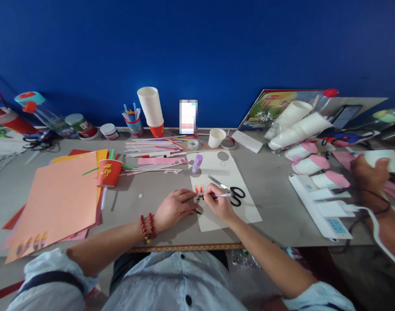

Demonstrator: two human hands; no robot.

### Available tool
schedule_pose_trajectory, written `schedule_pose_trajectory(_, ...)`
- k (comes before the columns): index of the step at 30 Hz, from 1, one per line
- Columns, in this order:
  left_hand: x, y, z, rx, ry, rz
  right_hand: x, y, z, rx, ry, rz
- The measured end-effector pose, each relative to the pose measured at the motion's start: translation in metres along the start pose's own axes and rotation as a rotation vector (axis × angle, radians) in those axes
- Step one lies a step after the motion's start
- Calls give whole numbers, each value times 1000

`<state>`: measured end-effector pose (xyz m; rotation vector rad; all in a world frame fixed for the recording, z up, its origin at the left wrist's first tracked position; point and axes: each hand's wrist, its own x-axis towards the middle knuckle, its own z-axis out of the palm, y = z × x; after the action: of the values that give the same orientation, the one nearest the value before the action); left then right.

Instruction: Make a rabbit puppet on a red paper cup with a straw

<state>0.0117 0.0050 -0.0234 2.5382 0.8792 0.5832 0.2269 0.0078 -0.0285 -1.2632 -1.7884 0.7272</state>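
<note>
My right hand (219, 204) is closed round a slim pen (225, 195), its tip down at a small cut-out with orange ears (199, 189). My left hand (175, 208) lies flat with its fingers stretched towards that cut-out, fingertips at its left edge. Fine marks on the cut-out are too small to make out. Under it is a white sheet of paper (249, 212) with a round hole near the top. Black-handled scissors (238, 195) lie partly open on the sheet, just beyond my right hand. A purple glue stick (197, 164) stands near the sheet's upper left.
Coloured paper (64, 194) and a red paper cup (109, 173) are at left. Straws (152, 147), a tall cup stack (151, 106) and a white cup (216, 138) stand behind. At right are a power strip (320, 207) and another person's hand (368, 172) holding a cup.
</note>
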Motion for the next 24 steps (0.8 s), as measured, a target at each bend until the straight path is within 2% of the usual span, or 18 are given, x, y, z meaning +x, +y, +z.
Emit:
schedule_pose_trajectory(17, 0, -1, 1, -2, -11, 4, -3, 3, -1, 41, 72, 17)
schedule_pose_trajectory(24, 0, 0, 0, 2, -4, 3, -3, -1, -1, 39, 14, 8)
